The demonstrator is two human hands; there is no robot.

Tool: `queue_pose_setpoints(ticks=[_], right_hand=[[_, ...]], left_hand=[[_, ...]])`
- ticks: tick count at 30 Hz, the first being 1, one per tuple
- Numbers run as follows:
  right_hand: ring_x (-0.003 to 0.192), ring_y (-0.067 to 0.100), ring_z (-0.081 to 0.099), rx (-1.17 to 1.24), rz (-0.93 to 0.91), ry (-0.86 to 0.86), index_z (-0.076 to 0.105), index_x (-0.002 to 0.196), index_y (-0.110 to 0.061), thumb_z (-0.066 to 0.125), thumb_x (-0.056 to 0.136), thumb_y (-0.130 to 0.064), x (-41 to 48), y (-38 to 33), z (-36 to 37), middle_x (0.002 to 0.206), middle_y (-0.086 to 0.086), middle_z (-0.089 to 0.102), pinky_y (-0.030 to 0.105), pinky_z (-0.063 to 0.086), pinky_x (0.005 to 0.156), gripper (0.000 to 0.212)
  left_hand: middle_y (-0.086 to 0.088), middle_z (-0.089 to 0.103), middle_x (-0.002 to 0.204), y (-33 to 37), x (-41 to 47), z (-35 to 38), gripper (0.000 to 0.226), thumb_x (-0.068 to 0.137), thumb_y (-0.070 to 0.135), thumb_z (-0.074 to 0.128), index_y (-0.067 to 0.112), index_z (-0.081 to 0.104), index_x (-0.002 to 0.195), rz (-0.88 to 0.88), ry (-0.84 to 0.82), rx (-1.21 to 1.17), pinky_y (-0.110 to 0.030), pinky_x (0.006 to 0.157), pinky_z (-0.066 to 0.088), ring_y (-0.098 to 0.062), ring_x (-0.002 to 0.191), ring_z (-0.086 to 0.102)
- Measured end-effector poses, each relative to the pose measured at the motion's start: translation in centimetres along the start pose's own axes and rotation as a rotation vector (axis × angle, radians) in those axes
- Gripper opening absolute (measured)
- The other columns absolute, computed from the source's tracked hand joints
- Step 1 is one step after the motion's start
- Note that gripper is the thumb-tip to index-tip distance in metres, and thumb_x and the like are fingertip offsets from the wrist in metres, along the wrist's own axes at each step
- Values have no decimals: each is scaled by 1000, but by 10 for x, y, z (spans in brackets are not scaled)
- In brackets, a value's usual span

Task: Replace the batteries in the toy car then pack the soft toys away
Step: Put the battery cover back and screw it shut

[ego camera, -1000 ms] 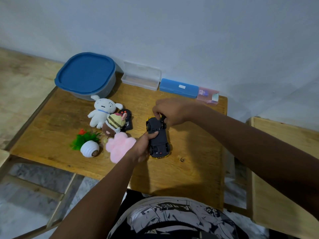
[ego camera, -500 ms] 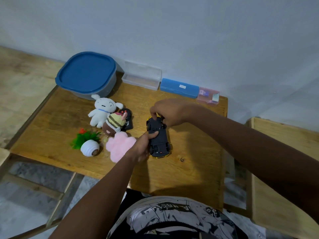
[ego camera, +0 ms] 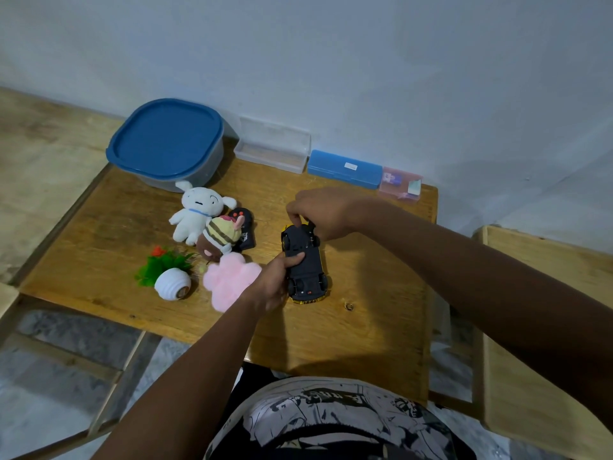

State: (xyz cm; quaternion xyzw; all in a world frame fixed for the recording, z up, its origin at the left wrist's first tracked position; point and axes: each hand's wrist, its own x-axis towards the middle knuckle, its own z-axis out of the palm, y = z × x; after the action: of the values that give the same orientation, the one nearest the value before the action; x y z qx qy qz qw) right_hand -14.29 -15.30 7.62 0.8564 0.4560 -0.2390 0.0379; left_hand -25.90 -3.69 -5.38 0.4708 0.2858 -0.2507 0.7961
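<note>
Battery step underway: the left hand pinned the upturned black-and-yellow toy car mid-table. The right hand pinched its far end. Next, presumably, open the battery hatch.

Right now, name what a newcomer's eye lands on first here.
Both hands meet at the table's centre over the toy car, flipped belly-up: the left hand steadies its side, the right hand works at its far end. Left of it cluster the soft toys, a white plush dog and a pink fluffy toy, before the blue-lidded container.
</note>
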Motion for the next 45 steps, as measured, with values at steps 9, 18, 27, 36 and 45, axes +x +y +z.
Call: queue_pose_setpoints(ticks=[9,18,27,36,45], right_hand=[[78,24,47,-129,137,81,45,82,-14,46,101,-46,0,-3,3,81,3,43,34,40,66,37],[85,18,55,41,45,42,61,85,-20,69,84,-14,1,2,0,84,-6,53,32,44,64,11],[81,21,53,-127,42,67,58,92,-20,62,90,-36,0,-5,6,88,-1,51,34,45,64,17],[79,20,52,-120,74,69,60,88,-17,66,91,-30,5,-6,0,80,-4,47,31,37,59,15],[81,21,58,-141,75,-4,52,83,-23,68,82,-30,4,-2,11,77,-5,54,31,42,59,17]], left_hand=[[-19,63,133,0,-1,0,44,102,23,51,11,47,143,0,-12,9,-37,76,59,-30,106,67],[-16,66,128,1,-1,-1,42,102,23,52,12,49,142,-4,-6,-2,-35,72,59,-28,102,69],[-15,65,125,0,0,0,43,101,22,52,11,47,142,8,-4,-2,-35,74,59,-28,103,67],[-13,67,120,-1,1,-1,43,100,21,55,11,48,141,5,2,-1,-39,81,58,-28,102,68],[-18,62,133,-1,2,-2,41,102,22,51,12,47,142,20,-8,15,-42,86,56,-32,110,65]])
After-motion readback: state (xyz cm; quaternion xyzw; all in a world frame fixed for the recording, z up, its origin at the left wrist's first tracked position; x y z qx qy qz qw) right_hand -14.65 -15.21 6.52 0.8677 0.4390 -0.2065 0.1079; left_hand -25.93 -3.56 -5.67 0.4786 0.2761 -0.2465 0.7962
